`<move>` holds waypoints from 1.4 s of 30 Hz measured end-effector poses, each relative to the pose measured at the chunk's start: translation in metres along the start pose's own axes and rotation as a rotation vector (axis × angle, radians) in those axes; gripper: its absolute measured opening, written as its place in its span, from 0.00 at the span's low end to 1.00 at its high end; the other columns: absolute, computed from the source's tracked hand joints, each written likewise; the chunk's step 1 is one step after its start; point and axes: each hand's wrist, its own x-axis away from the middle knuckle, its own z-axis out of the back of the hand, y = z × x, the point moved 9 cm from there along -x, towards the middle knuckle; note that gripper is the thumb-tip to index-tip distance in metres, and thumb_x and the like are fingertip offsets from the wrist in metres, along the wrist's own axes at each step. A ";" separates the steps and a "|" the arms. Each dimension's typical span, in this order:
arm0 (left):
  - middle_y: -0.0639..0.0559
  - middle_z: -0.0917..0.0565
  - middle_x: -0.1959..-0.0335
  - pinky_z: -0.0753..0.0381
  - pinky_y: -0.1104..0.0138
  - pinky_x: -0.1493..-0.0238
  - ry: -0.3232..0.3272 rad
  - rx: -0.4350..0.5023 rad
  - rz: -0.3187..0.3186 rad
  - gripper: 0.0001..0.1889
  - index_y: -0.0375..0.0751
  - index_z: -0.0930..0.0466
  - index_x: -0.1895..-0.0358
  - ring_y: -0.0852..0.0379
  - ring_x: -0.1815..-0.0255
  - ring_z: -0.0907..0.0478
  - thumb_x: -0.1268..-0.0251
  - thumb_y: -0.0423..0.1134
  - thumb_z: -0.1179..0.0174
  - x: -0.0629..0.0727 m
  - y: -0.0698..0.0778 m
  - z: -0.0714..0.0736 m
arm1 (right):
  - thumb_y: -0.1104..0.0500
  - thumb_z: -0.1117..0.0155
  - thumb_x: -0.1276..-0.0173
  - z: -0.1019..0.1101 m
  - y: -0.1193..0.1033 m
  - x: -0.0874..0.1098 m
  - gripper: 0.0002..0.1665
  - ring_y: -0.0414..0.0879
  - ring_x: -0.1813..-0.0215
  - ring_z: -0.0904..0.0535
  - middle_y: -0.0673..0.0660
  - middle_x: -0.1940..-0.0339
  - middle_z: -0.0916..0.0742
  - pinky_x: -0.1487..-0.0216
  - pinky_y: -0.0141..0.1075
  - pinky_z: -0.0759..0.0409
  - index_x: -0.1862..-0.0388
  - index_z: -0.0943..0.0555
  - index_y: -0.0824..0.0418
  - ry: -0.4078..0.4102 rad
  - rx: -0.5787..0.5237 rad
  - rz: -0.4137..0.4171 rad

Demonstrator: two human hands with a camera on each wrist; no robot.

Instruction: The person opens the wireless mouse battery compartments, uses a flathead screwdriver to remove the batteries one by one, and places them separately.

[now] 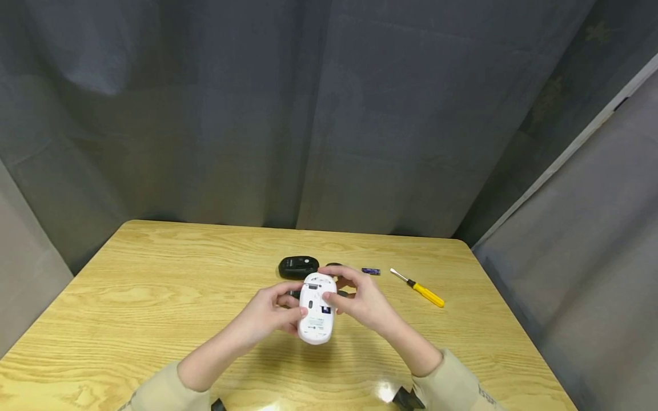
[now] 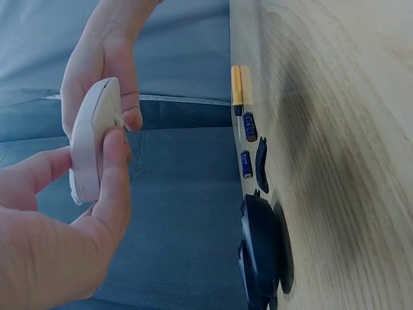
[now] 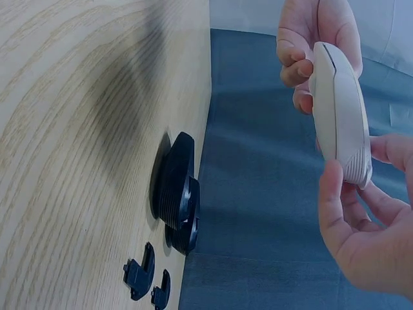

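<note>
Both hands hold a white computer mouse [image 1: 316, 328] raised over the table, its underside turned up toward the head view. Fingers and thumb of my left hand [image 1: 271, 311] grip its left side; the left wrist view shows the hand [image 2: 58, 248] pinching the mouse [image 2: 87, 142] across its thickness. My right hand [image 1: 362, 299] grips the other side, its thumb on the underside, just above a dark square patch. In the right wrist view the right hand [image 3: 381, 229] has its fingertips at the ribbed end of the mouse [image 3: 339, 110].
Two black mice lie behind, the farther black mouse [image 1: 298, 267] plain in the head view, the other mostly behind the hands. Two black covers, one a larger cover [image 3: 140, 271], lie beside them. Farther right are blue batteries [image 1: 370, 271] and a yellow-handled screwdriver [image 1: 424, 292].
</note>
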 end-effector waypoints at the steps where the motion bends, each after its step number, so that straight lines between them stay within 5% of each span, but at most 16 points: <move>1: 0.40 0.20 0.62 0.16 0.54 0.63 0.000 -0.001 -0.001 0.29 0.30 0.35 0.35 0.52 0.69 0.18 0.40 0.33 0.38 0.000 0.000 0.000 | 0.67 0.36 0.38 0.001 -0.001 -0.001 0.23 0.53 0.58 0.23 0.62 0.53 0.20 0.69 0.39 0.17 0.43 0.24 0.65 0.013 0.015 0.010; 8: 0.39 0.20 0.60 0.16 0.56 0.63 -0.011 0.002 0.009 0.31 0.28 0.37 0.35 0.52 0.70 0.18 0.40 0.34 0.38 0.002 -0.003 -0.001 | 0.63 0.32 0.40 0.011 0.017 -0.010 0.18 0.46 0.61 0.23 0.55 0.58 0.16 0.75 0.33 0.20 0.50 0.18 0.58 0.109 0.064 0.033; 15: 0.40 0.21 0.61 0.16 0.55 0.63 -0.011 0.000 0.011 0.31 0.29 0.37 0.35 0.52 0.70 0.18 0.40 0.34 0.38 0.003 -0.004 -0.001 | 0.63 0.35 0.38 0.017 0.027 -0.014 0.16 0.53 0.72 0.22 0.61 0.62 0.16 0.75 0.36 0.19 0.50 0.19 0.62 0.132 -0.096 -0.039; 19: 0.41 0.20 0.62 0.17 0.52 0.62 -0.014 0.007 0.010 0.31 0.28 0.37 0.35 0.52 0.70 0.18 0.40 0.34 0.38 0.004 -0.005 -0.001 | 0.64 0.36 0.38 0.022 0.028 -0.016 0.17 0.49 0.77 0.22 0.60 0.64 0.16 0.74 0.36 0.19 0.49 0.19 0.65 0.146 -0.169 -0.068; 28: 0.41 0.20 0.62 0.17 0.53 0.63 0.012 0.016 0.018 0.31 0.29 0.37 0.35 0.52 0.70 0.18 0.41 0.33 0.37 0.005 -0.009 0.003 | 0.65 0.36 0.38 0.032 0.032 -0.014 0.18 0.43 0.75 0.24 0.57 0.63 0.16 0.73 0.38 0.19 0.48 0.21 0.66 0.171 -0.231 -0.100; 42: 0.40 0.21 0.62 0.16 0.57 0.65 0.048 0.019 0.024 0.32 0.29 0.38 0.34 0.52 0.69 0.18 0.42 0.33 0.37 0.008 -0.013 0.013 | 0.69 0.37 0.38 0.027 0.073 -0.004 0.22 0.45 0.69 0.19 0.62 0.60 0.18 0.62 0.43 0.16 0.44 0.25 0.70 0.145 -0.341 -0.231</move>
